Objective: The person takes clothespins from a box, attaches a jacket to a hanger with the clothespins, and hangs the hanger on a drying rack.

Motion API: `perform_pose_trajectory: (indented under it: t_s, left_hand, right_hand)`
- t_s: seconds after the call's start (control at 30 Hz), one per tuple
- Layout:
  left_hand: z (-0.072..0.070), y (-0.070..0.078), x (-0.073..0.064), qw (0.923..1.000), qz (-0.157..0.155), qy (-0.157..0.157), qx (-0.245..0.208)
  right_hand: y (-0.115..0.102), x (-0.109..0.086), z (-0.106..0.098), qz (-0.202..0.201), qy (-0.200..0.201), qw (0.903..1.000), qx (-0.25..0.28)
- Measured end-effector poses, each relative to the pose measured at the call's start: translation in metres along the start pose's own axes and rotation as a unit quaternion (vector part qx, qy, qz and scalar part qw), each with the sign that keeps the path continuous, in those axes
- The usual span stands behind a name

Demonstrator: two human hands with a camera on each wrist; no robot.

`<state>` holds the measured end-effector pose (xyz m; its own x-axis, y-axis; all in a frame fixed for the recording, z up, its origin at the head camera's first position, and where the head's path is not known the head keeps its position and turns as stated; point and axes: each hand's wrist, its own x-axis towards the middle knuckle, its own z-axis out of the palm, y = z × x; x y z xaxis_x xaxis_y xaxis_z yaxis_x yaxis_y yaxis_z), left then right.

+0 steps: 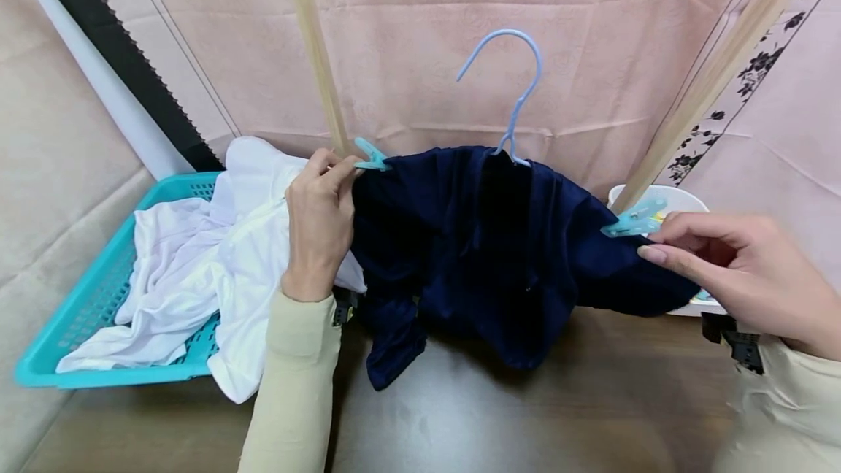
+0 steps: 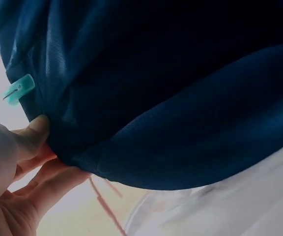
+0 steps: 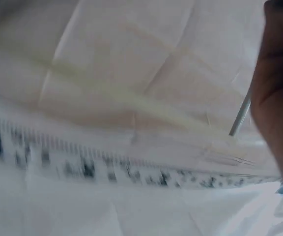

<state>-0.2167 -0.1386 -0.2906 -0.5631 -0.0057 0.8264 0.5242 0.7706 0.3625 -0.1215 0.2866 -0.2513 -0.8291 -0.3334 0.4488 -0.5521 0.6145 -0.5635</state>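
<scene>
The garment [image 1: 453,247], likely light and limp, is being pinched by left hand [image 1: 320,221] and right hand [image 1: 749,276] at left and right edges, best held beside the clips [image 1: 373,157].

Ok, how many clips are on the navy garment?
2 visible: the first clip on the navy garment beside the left hand, the second clip beside the right hand. Folds may hide others.
</scene>
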Motion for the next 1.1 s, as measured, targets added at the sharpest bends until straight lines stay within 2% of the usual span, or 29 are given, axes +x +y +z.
perform_pose_trajectory:
  t_s: [0.1, 0.17, 0.23, 0.33, 0.43, 0.47, 0.6, 0.67, 0.7, 0.8, 0.9, 1.0, 1.03, 1.1]
  left_hand:
    - [0.005, -0.001, -0.001, 0.9996, 0.004, -0.008, -0.026]
    - [0.008, 0.001, -0.001, 0.9991, 0.011, -0.016, -0.037]
    - [0.011, 0.002, -0.002, 0.9985, 0.012, -0.021, -0.049]
    - [0.015, 0.002, -0.003, 0.9979, 0.017, -0.033, -0.053]
    - [0.018, 0.001, -0.003, 0.9972, 0.015, -0.047, -0.057]
    - [0.018, 0.001, -0.003, 0.9969, 0.012, -0.051, -0.059]
    - [0.012, 0.004, -0.003, 0.9950, -0.019, -0.069, -0.069]
    - [0.006, 0.008, -0.001, 0.9941, -0.030, -0.078, -0.069]
    - [0.002, 0.011, 0.000, 0.9939, -0.032, -0.081, -0.068]
    - [-0.009, 0.022, 0.003, 0.9944, -0.024, -0.071, -0.074]
    - [-0.020, 0.039, 0.005, 0.9942, 0.004, -0.046, -0.097]
    - [-0.032, 0.064, 0.004, 0.9877, 0.060, -0.033, -0.140]
    - [-0.036, 0.074, 0.003, 0.9825, 0.079, -0.032, -0.166]
    - [-0.043, 0.096, -0.002, 0.9680, 0.117, -0.042, -0.218]
  right_hand:
    - [0.005, -0.005, -0.002, -0.006, -0.038, 0.9945, 0.098]
    - [0.011, -0.010, -0.004, -0.025, -0.055, 0.9827, 0.175]
    - [0.016, -0.013, -0.004, -0.041, -0.056, 0.9688, 0.238]
    - [0.020, -0.014, -0.001, -0.058, -0.064, 0.9488, 0.304]
    - [0.019, -0.014, 0.004, -0.068, -0.079, 0.9365, 0.335]
    - [0.019, -0.014, 0.005, -0.060, -0.086, 0.9356, 0.337]
    - [0.015, -0.013, 0.007, -0.027, -0.089, 0.9009, 0.424]
    - [0.013, -0.014, 0.006, -0.002, -0.072, 0.8771, 0.475]
    - [0.012, -0.014, 0.006, 0.005, -0.061, 0.8623, 0.503]
    - [0.005, -0.015, 0.005, 0.035, -0.020, 0.8443, 0.534]
    - [-0.006, -0.013, 0.007, 0.061, 0.007, 0.8370, 0.544]
    - [-0.021, -0.009, 0.020, 0.061, 0.019, 0.8366, 0.544]
    - [-0.028, -0.006, 0.027, 0.061, 0.027, 0.8379, 0.542]
    - [-0.042, 0.000, 0.043, 0.069, 0.045, 0.8538, 0.514]
